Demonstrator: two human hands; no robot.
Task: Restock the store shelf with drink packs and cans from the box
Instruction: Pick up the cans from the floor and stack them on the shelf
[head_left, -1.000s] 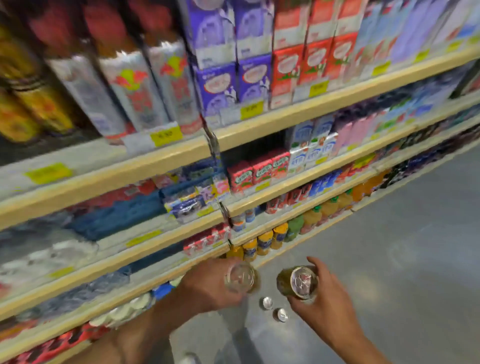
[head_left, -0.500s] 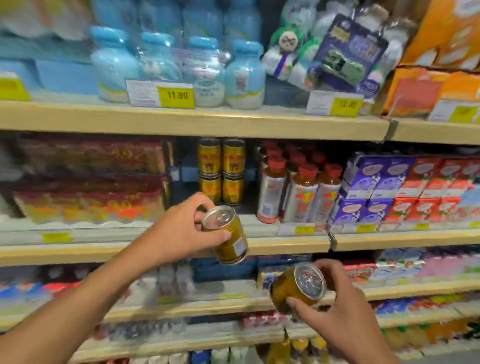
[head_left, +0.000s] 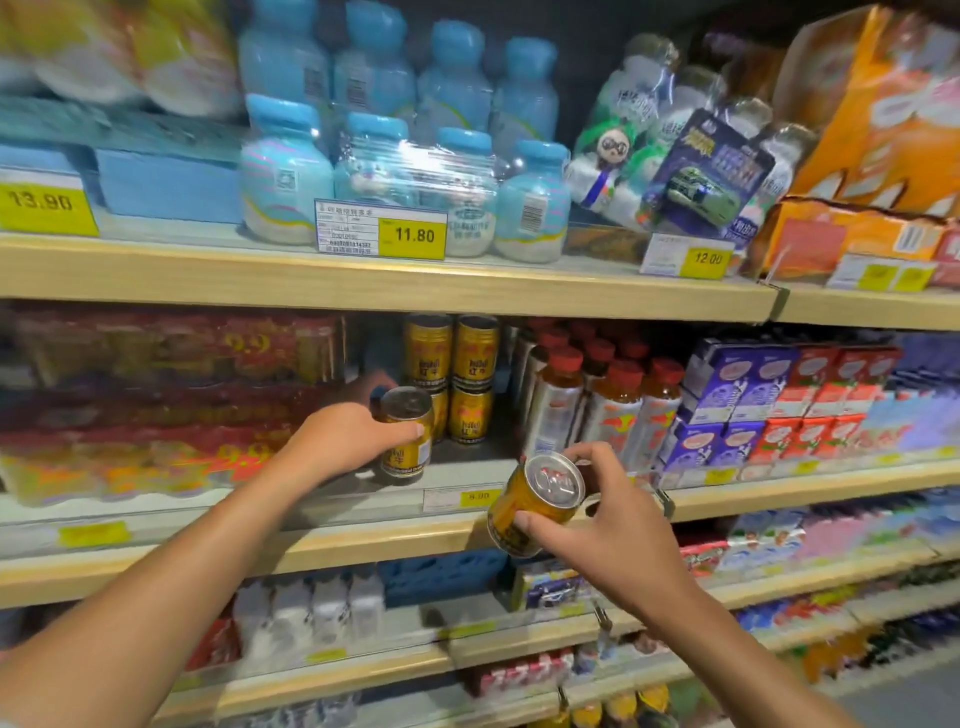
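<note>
Left hand (head_left: 343, 441) covers the near side of its gold can (head_left: 402, 460); can't tell if the base sits on the shelf (head_left: 363, 540). That can blocks the lower-left one of the stacked cans (head_left: 474, 358). Right hand (head_left: 608, 525) hides most of the label on the tilted can (head_left: 537, 499). Red multipacks (head_left: 156, 415) at left: blurred, print mostly unreadable. Price tag (head_left: 462, 498) too smeared to read. Both forearms cut off by the bottom edge.

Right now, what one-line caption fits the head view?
Left hand grips an upright gold can at the shelf before the stacked cans; right hand holds a second can tilted.
</note>
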